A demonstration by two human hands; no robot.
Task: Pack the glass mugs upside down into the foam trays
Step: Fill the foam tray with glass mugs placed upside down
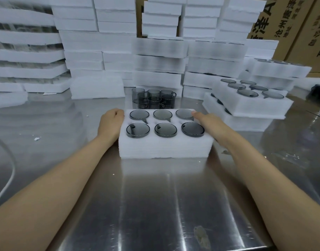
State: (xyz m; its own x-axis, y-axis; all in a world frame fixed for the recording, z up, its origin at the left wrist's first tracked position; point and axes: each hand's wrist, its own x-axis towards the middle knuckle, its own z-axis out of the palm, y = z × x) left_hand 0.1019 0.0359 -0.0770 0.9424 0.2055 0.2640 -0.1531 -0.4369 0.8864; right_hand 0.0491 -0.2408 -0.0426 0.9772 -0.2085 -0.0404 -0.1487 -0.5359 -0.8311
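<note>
Smoked glass mugs (165,130), six, bases up, fill every pocket of the foam tray (164,147) at the surface's middle. Your left hand (111,122) curls its fingers round the tray's far left corner. Your right hand (208,124) lays a thumb on the far right corner, other fingers hidden, grip can't tell. Foam's light and soft, glass fragile: hold both short ends low, level.

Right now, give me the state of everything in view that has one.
foam tray, full, all six pockets filled
packed mugs, upside down, bases up
loose mugs, unpacked, standing on the table behind the tray
left hand, grips the tray's left end
right hand, grips the tray's right end, thumb on top
right-side stack, top tray full, mugs upside down
</note>
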